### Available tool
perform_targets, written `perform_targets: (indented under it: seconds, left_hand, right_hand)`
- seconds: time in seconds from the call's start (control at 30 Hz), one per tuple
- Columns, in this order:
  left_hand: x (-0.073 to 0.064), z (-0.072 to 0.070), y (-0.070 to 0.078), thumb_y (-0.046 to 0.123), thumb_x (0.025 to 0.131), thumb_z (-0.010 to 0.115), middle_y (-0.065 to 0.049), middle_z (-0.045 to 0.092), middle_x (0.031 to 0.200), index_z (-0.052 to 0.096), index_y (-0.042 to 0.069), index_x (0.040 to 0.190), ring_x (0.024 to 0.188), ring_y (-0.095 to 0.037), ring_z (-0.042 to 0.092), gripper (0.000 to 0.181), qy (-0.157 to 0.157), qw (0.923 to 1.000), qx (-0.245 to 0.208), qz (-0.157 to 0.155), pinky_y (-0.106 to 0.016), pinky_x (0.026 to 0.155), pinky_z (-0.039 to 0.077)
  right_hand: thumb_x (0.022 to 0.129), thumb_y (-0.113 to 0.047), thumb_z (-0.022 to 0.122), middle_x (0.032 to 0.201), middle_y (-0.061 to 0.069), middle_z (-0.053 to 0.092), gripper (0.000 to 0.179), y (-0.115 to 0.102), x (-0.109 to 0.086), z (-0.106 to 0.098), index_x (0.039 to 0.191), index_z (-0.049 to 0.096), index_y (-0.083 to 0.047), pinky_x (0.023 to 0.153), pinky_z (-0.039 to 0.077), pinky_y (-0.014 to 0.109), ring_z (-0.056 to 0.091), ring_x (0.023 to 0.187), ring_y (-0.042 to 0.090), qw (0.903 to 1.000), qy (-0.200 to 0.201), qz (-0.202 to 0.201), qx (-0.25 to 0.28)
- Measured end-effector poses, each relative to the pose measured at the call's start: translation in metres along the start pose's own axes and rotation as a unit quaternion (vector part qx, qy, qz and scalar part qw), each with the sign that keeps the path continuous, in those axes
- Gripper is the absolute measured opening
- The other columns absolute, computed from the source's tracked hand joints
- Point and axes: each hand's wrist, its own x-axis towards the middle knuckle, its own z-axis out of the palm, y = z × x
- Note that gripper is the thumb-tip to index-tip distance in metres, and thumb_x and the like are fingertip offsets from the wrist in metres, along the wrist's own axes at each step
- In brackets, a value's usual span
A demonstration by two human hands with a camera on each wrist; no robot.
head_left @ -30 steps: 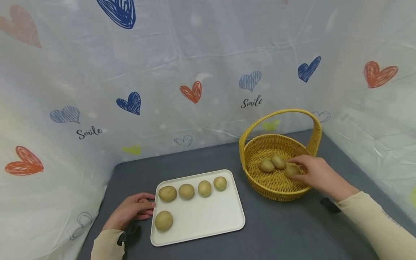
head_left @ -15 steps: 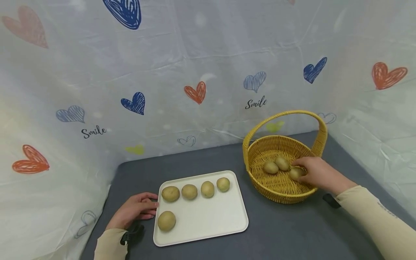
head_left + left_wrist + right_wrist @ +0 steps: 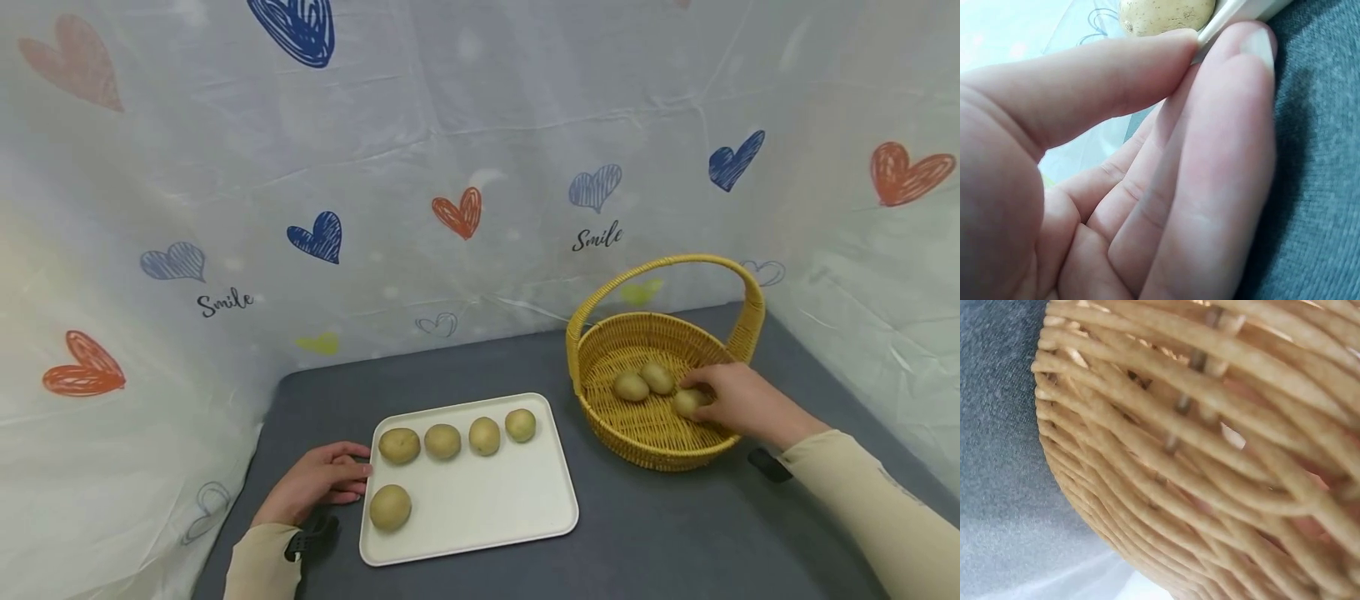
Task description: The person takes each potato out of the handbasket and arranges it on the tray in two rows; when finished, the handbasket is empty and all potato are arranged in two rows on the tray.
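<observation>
Backdrop: from where I stand, a white plastic sheet (image 3: 390, 125) printed with hearts and "Smile" hangs behind everything.
Worktop: dark grey and cloth-like, the worktop (image 3: 637, 533) carries the whole set-up.
Basket: a round yellow woven basket (image 3: 660, 458) with a tall hoop handle (image 3: 667, 260) stands at the person's right.
Potato in hand: a small tan oval potato (image 3: 687, 403) lies inside the basket, toward its right side; I cannot tell whether it has left the basket floor.
Right hand: the right hand (image 3: 738, 402) reaches over the rim and pinches that potato between thumb and fingers; basket weave blocks the right wrist view.
Neighbours: two loose tan potatoes (image 3: 632, 386) sit close together, just left of the fingers.
Left hand: the left hand (image 3: 318, 482) pinches the edge of a white rectangular tray (image 3: 480, 508), thumb against index finger.
Tray load: four tan potatoes in a row (image 3: 442, 442) run along the far edge, and a lone tan potato (image 3: 390, 507) sits nearer the person.
Good grip: I'd want thumb and fingers at the potato's widest part, firm because smooth skin may slip.
Good lift: straight up looks best, with the wrist clear of rim and handle, so the basket doesn't tip.
Good steadying: a light left pinch should do; tugging could roll the potatoes.
</observation>
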Motion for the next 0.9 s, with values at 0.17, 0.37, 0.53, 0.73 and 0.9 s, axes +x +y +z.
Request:
perform_targets:
  seconds: [0.17,0.37,0.53,0.73,0.9]
  left_hand:
    - [0.001,0.000,-0.002,0.028,0.096,0.085,-0.006,0.080,0.099,0.061,0.000,0.145,0.089,-0.020,0.081,0.062,-0.005,1.0000,-0.004,-0.002,-0.034,0.076,0.067]
    - [0.001,-0.001,-0.001,0.029,0.095,0.086,-0.006,0.081,0.101,0.061,-0.001,0.144,0.089,-0.020,0.081,0.063,-0.006,1.0000,-0.005,-0.001,-0.035,0.077,0.067]
    - [-0.001,-0.002,0.000,0.030,0.096,0.085,-0.006,0.081,0.101,0.061,0.000,0.144,0.088,-0.020,0.080,0.062,0.000,1.0000,-0.002,0.001,-0.034,0.076,0.067]
    - [0.001,0.001,-0.001,0.031,0.096,0.085,-0.005,0.081,0.102,0.061,0.000,0.143,0.089,-0.019,0.081,0.062,-0.009,0.9999,-0.007,0.011,-0.033,0.077,0.067]
    - [-0.001,0.000,0.001,0.030,0.095,0.086,-0.006,0.081,0.101,0.062,0.000,0.142,0.089,-0.019,0.080,0.061,0.001,1.0000,-0.006,0.005,-0.034,0.076,0.067]
  right_hand:
    - [0.087,-0.021,0.091,0.110,0.012,0.081,0.040,0.000,-0.003,-0.001,0.121,0.080,-0.003,0.086,0.061,0.054,0.074,0.102,0.035,0.9999,0.007,0.003,0.007]
    - [0.089,-0.022,0.089,0.111,0.010,0.082,0.041,-0.005,-0.007,-0.003,0.124,0.080,-0.003,0.084,0.062,0.052,0.076,0.101,0.033,0.9996,0.022,0.008,0.016]
    - [0.090,-0.027,0.090,0.113,0.013,0.082,0.044,-0.019,-0.010,-0.006,0.126,0.079,-0.004,0.084,0.064,0.052,0.078,0.100,0.032,0.9989,0.037,0.008,0.029]
    - [0.090,-0.029,0.091,0.119,0.016,0.081,0.047,-0.043,-0.016,-0.012,0.128,0.079,-0.005,0.083,0.066,0.049,0.079,0.102,0.033,0.9970,0.058,0.004,0.051]
    - [0.089,-0.027,0.092,0.121,0.014,0.081,0.046,-0.071,-0.011,-0.010,0.129,0.079,-0.007,0.082,0.067,0.041,0.080,0.101,0.029,0.9934,0.075,-0.014,0.085]
